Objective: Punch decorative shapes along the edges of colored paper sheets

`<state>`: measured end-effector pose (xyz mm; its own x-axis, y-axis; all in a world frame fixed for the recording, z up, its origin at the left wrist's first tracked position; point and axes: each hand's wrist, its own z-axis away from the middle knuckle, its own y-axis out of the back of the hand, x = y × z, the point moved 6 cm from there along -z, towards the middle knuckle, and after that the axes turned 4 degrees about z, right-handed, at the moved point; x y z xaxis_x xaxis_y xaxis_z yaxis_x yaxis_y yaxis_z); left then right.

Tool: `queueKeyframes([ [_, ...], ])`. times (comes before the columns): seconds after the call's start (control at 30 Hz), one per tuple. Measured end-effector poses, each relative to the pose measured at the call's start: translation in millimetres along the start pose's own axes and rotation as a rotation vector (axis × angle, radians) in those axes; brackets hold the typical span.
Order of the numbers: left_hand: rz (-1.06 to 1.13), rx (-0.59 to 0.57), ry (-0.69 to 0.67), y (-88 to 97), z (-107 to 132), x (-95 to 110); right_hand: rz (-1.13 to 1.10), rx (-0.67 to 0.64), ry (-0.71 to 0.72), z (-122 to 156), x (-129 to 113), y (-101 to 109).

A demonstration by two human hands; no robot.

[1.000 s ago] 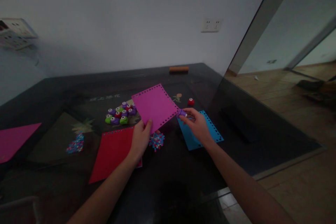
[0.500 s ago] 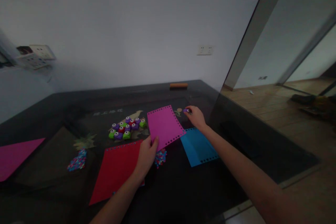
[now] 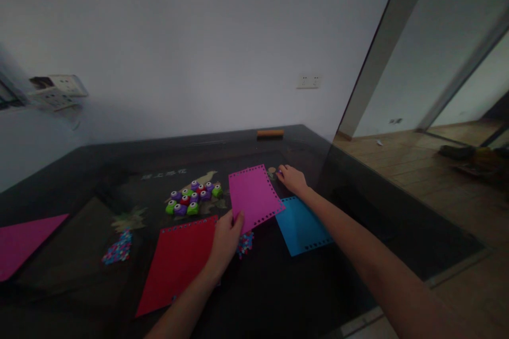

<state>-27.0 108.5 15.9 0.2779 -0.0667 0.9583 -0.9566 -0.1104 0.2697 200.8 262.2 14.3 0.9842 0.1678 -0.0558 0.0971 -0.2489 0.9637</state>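
My left hand (image 3: 227, 233) pinches the near-left corner of a pink paper sheet (image 3: 254, 196) with small holes punched along its edges. Beyond the sheet's right side, my right hand (image 3: 292, 178) is closed around a small purple craft punch (image 3: 280, 172), mostly hidden by the fingers. A blue sheet (image 3: 302, 225), also with punched edges, lies beneath my right forearm. A red sheet (image 3: 178, 259) with holes along its far edge is partly covered by my left forearm. Several purple, green and red punches (image 3: 194, 197) with eye-like tops stand grouped left of the pink sheet.
Small coloured paper bits (image 3: 245, 243) lie by my left hand, and another pile (image 3: 119, 248) is at the left. A second pink sheet (image 3: 27, 241) is at the far left. An orange-brown bar (image 3: 270, 133) lies at the back of the dark table (image 3: 278, 296), near the wall.
My right hand has lowered toward the table with the purple craft punch, which is now more covered by the fingers. The pink sheet and my left hand have shifted slightly right.
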Motion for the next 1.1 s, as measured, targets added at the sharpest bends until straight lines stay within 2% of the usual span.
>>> queueKeyframes([
  [0.13,0.015,-0.018,0.002,-2.1,1.3,0.0,-0.04,-0.006,-0.022,-0.4,1.9,0.6],
  [0.27,0.034,-0.03,-0.004,-2.0,1.7,3.3,-0.151,0.053,-0.04,3.3,3.7,13.6],
  [0.37,0.058,-0.04,0.003,-2.5,2.3,5.8,-0.285,0.12,-0.046,16.4,4.2,28.1],
  [0.47,0.102,-0.071,0.026,-6.6,4.5,6.2,-0.487,0.133,-0.029,41.4,0.6,38.5],
  [0.6,0.165,-0.16,0.061,-18.1,11.0,4.4,-0.828,0.002,-0.031,83.9,-5.5,42.3],
  [0.77,0.2,-0.289,0.07,-34.5,22.1,7.0,-1.16,-0.222,-0.151,123.3,0.7,38.6],
  [0.9,0.202,-0.359,0.067,-44.8,30.5,13.5,-1.366,-0.256,-0.295,134.8,15.3,34.6],
  [1.1,0.101,-0.368,-0.006,-46.5,36.0,23.3,-1.458,-0.263,-0.421,135.6,30.3,34.8],
])
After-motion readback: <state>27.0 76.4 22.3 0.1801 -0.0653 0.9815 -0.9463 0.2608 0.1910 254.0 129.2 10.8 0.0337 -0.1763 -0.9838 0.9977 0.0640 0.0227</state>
